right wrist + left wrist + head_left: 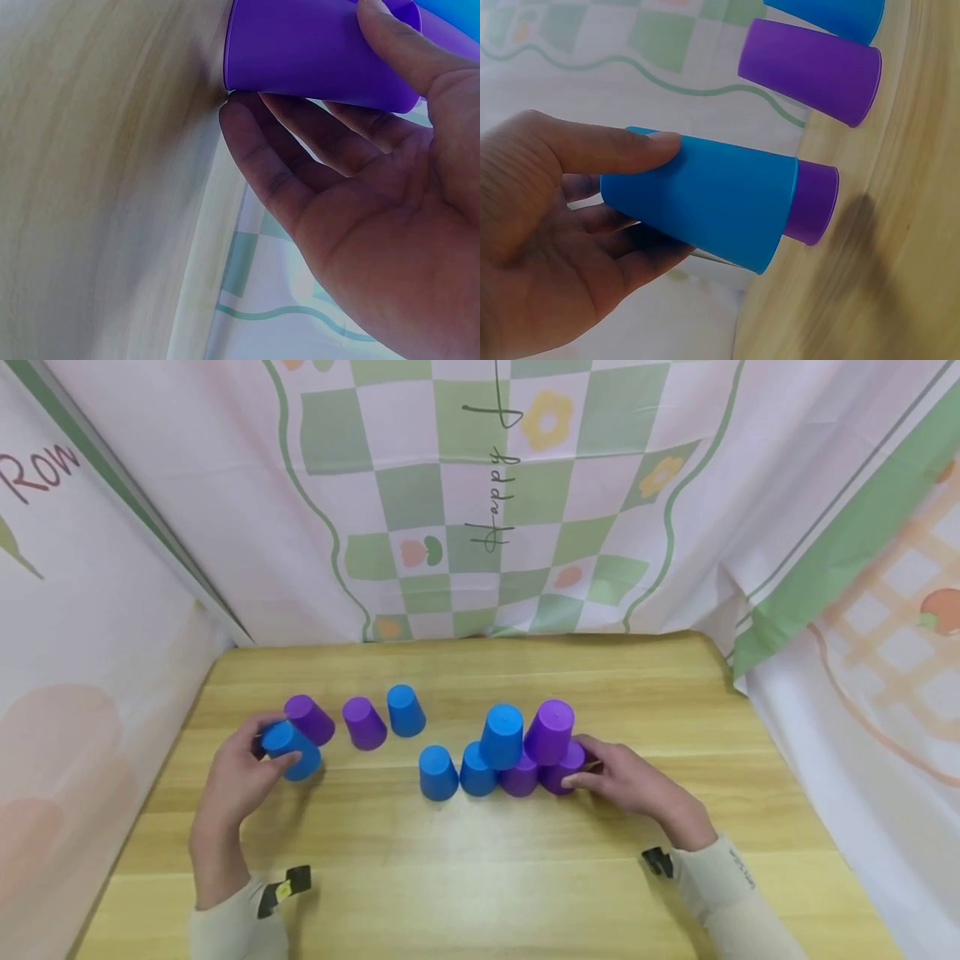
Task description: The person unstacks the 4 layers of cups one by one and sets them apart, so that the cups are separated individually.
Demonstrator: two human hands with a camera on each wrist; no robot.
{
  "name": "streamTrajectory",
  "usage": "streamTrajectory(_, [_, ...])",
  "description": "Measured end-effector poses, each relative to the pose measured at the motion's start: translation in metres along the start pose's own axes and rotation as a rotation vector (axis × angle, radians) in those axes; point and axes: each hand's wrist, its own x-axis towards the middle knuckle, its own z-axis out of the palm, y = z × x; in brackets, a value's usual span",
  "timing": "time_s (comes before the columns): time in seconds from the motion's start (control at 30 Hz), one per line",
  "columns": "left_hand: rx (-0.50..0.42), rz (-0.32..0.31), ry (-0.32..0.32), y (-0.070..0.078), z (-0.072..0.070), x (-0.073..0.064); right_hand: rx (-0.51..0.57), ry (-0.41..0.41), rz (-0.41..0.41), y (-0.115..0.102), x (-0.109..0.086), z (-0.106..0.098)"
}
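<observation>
My left hand (243,768) grips an upside-down blue cup (705,195), thumb on one side and fingers on the other. In the left wrist view its rim is apart from the tabletop, and a purple cup (310,720) stands partly behind it. At the right end of a row, my right hand (626,777) holds a purple cup (315,52) between thumb and fingers. That row also has a purple cup (519,777) and two blue cups (477,770). Above it sit a blue cup (502,737) and a purple cup (550,732), side by side, all upside down.
Farther back on the wooden table (480,877) stand a purple cup (365,724) and a blue cup (407,712), between the left hand and the stack. Patterned cloth (480,510) hangs along the back edge and both sides.
</observation>
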Motion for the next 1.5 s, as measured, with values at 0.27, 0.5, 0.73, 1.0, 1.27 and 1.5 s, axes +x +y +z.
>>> streamTrajectory(0.27, [0.021, -0.042, -0.009, -0.005, 0.001, 0.002, 0.002, -0.003, 0.003, 0.0, 0.0, 0.0])
streamTrajectory(0.5, [0.038, -0.065, -0.013, -0.012, 0.003, 0.004, 0.004, -0.009, 0.018, 0.0, 0.001, 0.001])
streamTrajectory(0.73, [0.039, -0.086, -0.023, -0.017, 0.006, 0.008, 0.008, -0.017, 0.029, 0.001, 0.001, 0.0])
streamTrajectory(1.0, [0.045, -0.119, -0.025, -0.018, 0.008, 0.008, 0.003, -0.011, 0.017, 0.001, 0.0, 0.0])
streamTrajectory(1.27, [0.049, -0.155, -0.037, -0.018, 0.011, 0.01, 0.009, -0.014, 0.022, -0.001, 0.0, -0.001])
streamTrajectory(1.5, [0.056, -0.178, -0.05, -0.02, 0.013, 0.01, 0.008, -0.009, 0.012, 0.001, 0.0, 0.0])
